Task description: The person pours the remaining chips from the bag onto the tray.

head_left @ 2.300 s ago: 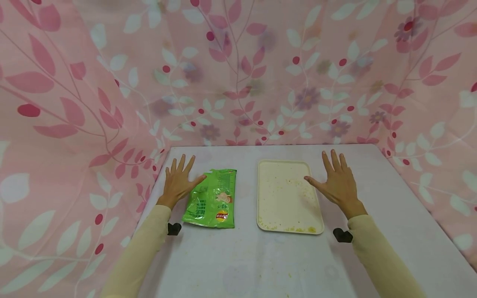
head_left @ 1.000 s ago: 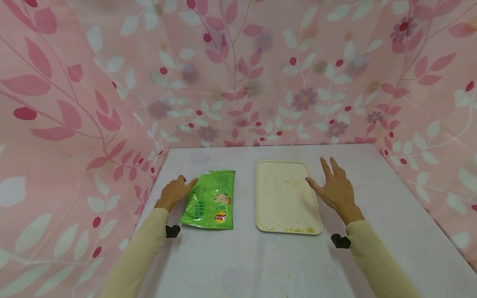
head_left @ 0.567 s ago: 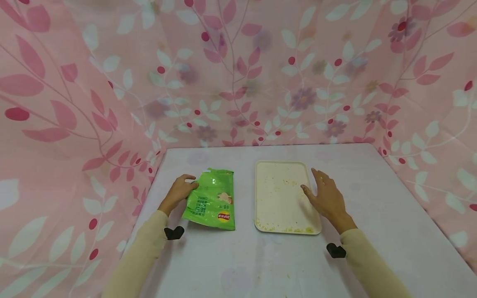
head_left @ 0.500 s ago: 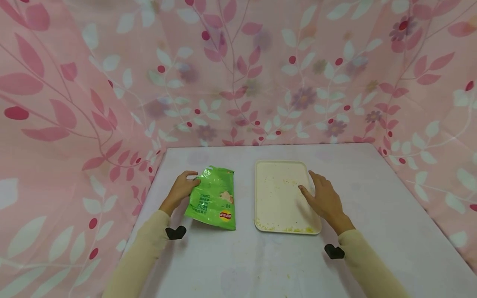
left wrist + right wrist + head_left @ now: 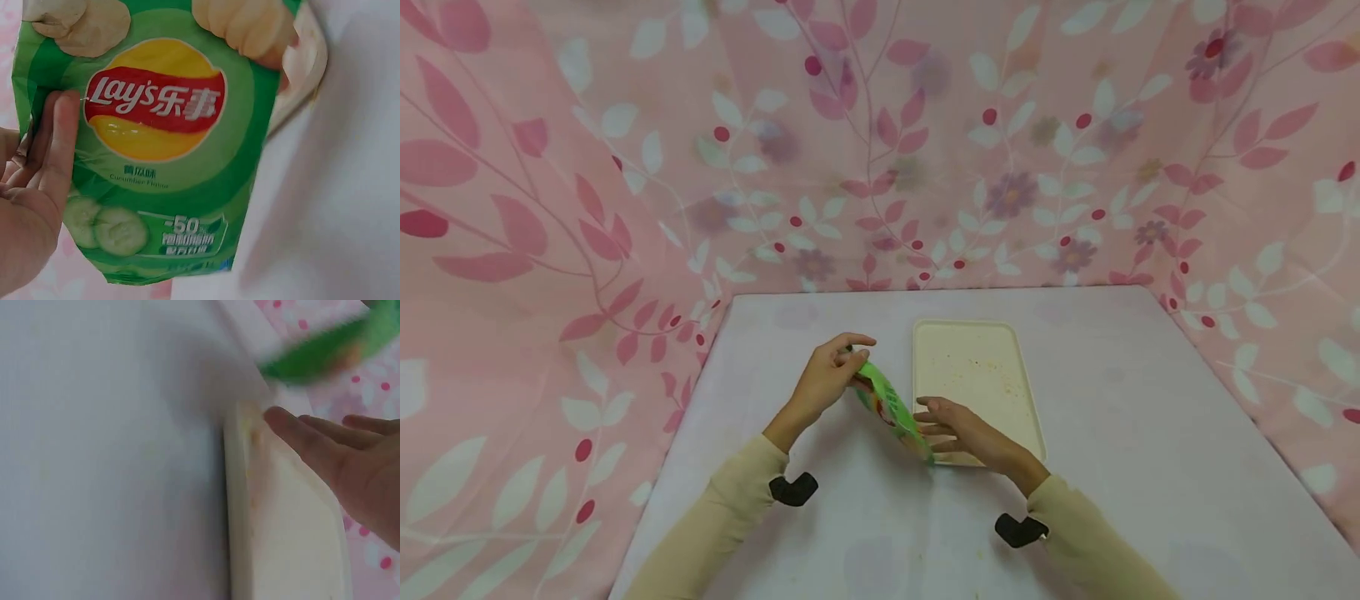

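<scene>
A green Lay's chip bag [image 5: 891, 408] hangs tilted above the table, left of the tray. My left hand [image 5: 823, 379] pinches it by one edge between thumb and fingers. The left wrist view shows the bag's printed front [image 5: 156, 100] with a cucumber picture, the left hand [image 5: 34, 212] at its side. My right hand [image 5: 973, 433] reaches over the near part of the cream tray [image 5: 1030, 392], its fingers extended toward the bag's lower end. In the right wrist view the right hand [image 5: 369, 469] appears apart from the blurred bag [image 5: 319, 356].
Crumbs lie scattered on the tray and a few on the white-covered table [image 5: 865, 517]. Pink floral curtain [image 5: 880, 167] encloses the table at the back and both sides. A black wrist mount [image 5: 793, 489] sits at the left cuff, another [image 5: 1021, 530] at the right.
My left hand has taken hold of the bag, lifted it off the table and carried it right toward the tray, turning it edge-on. My right hand has moved left and nearer, over the tray.
</scene>
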Demonstrator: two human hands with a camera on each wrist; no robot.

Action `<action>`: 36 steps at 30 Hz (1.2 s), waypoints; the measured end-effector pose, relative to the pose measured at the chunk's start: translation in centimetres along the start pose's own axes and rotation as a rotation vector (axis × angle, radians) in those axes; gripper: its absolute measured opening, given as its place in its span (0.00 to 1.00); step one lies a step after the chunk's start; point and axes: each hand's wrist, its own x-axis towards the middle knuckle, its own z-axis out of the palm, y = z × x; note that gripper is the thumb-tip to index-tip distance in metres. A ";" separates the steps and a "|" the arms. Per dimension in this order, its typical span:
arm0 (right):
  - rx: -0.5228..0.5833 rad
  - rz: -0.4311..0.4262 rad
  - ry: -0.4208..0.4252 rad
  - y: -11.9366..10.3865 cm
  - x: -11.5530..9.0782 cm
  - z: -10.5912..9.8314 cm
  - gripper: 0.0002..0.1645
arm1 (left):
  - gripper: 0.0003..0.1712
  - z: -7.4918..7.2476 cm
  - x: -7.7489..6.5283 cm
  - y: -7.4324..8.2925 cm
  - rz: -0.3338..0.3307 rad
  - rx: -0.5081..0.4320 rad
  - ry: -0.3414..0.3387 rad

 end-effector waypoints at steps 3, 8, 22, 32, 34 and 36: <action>0.166 0.083 -0.092 -0.4 0.2 1.0 0.49 | 0.16 1.5 -0.7 0.6 -0.001 -0.060 -0.091; 0.327 0.114 -0.227 -1.0 -0.4 2.4 0.55 | 0.18 3.2 -1.7 1.6 0.045 -0.036 -0.178; 0.310 0.104 -0.134 0.0 -1.1 3.9 0.22 | 0.17 4.6 -2.7 4.3 0.231 0.458 -0.214; 0.087 0.048 -0.155 0.2 -3.1 1.2 0.15 | 0.21 3.0 -2.8 4.5 0.316 0.570 -0.233; 0.030 0.031 -0.147 0.1 -3.6 0.6 0.15 | 0.22 2.7 -2.7 4.1 0.423 0.591 -0.187; -0.012 0.012 -0.148 0.1 -4.1 -0.1 0.16 | 0.24 2.5 -2.6 3.6 0.486 0.594 -0.171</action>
